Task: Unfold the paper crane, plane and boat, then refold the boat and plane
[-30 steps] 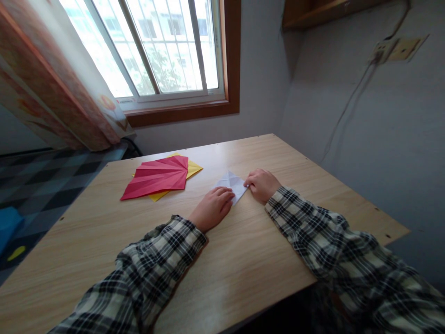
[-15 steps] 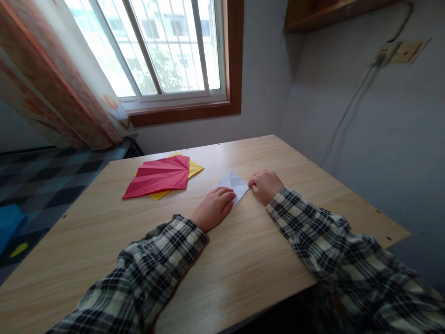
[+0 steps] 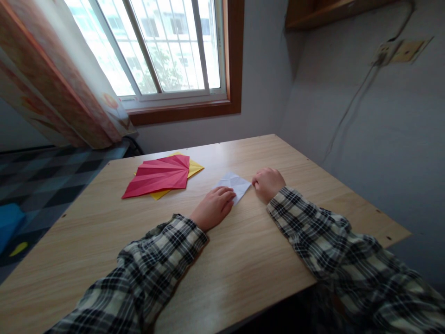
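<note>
Two plaid sleeves [image 3: 146, 273] are seen nearest the camera, reaching forward over the wooden bench [image 3: 243, 260]. The left hand [image 3: 212, 208] is laid flat, palm down, fingers loosely together, and its fingertips are pressed onto the near left part of the white folded paper [image 3: 235, 184]. The right hand [image 3: 268, 183] is curled, knuckles up, and is placed just at the paper's right corner; whether that corner is pinched or only touched cannot be told, since the fingertips are hidden under the hand. The white paper is found lying flat on the bench between the two hands, about mid-bench, with crease lines visible across it. Farther left and back, a red pleated paper [image 3: 158, 177] is seen lying on top of a yellow paper [image 3: 193, 168], both well apart from the hands. Beyond the bench's left edge a dark checkered floor [image 3: 41, 185] is shown. Behind, a wood-framed window [image 3: 174, 51] with bars is set in the wall, a patterned curtain [image 3: 52, 88] is hung at its left, and a wall socket [image 3: 399, 50] with a cable is seen upper right.
</note>
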`<control>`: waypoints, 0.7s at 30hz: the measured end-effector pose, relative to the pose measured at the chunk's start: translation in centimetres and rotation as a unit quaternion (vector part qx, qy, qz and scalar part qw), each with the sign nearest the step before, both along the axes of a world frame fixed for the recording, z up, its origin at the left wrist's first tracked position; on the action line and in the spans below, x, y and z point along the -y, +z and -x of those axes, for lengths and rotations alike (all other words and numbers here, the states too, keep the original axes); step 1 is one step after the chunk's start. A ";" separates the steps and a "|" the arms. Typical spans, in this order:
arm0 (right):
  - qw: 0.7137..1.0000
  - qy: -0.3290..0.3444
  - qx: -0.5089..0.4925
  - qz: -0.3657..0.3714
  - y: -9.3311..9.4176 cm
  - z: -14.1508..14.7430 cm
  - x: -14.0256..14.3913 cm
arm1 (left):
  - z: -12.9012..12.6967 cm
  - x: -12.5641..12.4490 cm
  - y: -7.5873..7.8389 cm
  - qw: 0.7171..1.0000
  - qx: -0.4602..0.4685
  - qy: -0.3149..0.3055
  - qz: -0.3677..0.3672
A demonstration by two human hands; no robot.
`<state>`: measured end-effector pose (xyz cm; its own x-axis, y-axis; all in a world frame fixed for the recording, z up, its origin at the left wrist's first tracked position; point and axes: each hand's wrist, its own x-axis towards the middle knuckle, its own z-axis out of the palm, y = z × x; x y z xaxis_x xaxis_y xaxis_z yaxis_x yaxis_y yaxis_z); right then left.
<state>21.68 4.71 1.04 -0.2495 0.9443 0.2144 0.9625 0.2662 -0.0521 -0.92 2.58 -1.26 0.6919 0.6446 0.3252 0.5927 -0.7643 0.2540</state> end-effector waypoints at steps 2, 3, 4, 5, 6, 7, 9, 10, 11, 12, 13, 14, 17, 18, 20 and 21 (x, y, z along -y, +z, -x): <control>1.000 -0.012 -0.004 -0.011 0.0 -0.1 0.0 | 0.0 0.0 -0.1 1.000 0.001 -0.001 -0.001; 1.000 -0.015 -0.012 -0.018 0.1 -0.2 -0.1 | 0.0 0.0 -0.1 1.000 0.001 -0.001 -0.002; 0.999 -0.014 -0.022 -0.025 0.1 -0.2 -0.1 | 0.0 -0.1 -0.1 1.000 0.001 -0.001 -0.003; 0.999 -0.010 -0.033 -0.030 0.1 -0.3 -0.1 | 0.1 -0.1 -0.2 1.000 0.001 -0.001 -0.004; 0.999 -0.001 -0.042 -0.033 0.2 -0.2 -0.2 | 0.1 -0.1 -0.2 1.000 0.001 -0.001 -0.004; 0.998 0.012 -0.050 -0.034 0.2 -0.2 -0.2 | 0.1 -0.1 -0.2 1.000 0.001 -0.002 -0.004; 0.996 0.051 -0.070 -0.030 0.0 0.0 -0.1 | 0.0 -0.1 -0.2 1.000 0.003 -0.003 -0.006; 0.993 0.079 -0.081 -0.026 -0.2 0.2 -0.1 | 0.0 -0.1 -0.2 1.000 0.004 -0.004 -0.007; 0.989 0.108 -0.093 -0.023 -0.5 0.3 -0.1 | 0.0 -0.1 -0.1 1.000 0.005 -0.005 -0.008; 0.985 0.141 -0.102 -0.018 -0.7 0.5 -0.1 | 0.0 0.0 -0.1 1.000 0.006 -0.005 -0.009; 0.980 0.172 -0.104 -0.011 -1.1 0.6 -0.1 | 0.0 0.0 -0.1 1.000 0.006 -0.005 -0.010; 0.976 0.193 -0.103 -0.005 -1.4 0.7 -0.1 | -0.1 0.1 0.0 1.000 0.005 -0.004 -0.010; 0.971 0.217 -0.096 0.007 -2.0 0.7 -0.1 | -0.1 0.2 0.1 1.000 0.001 -0.002 -0.008; 0.972 0.217 -0.094 0.009 -2.1 0.7 -0.2 | -0.1 0.2 0.1 1.000 -0.001 -0.002 -0.006; 0.972 0.216 -0.088 0.011 -2.1 0.7 -0.2 | -0.1 0.2 0.2 1.000 -0.003 -0.001 -0.003; 0.973 0.213 -0.085 0.010 -2.0 0.7 -0.2 | -0.1 0.2 0.2 1.000 -0.004 0.000 -0.002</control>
<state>21.03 4.95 -0.93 -0.5819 0.7674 0.2693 0.7418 0.6366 -0.2109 -0.81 2.36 -1.10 0.6945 0.6432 0.3223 0.5942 -0.7654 0.2473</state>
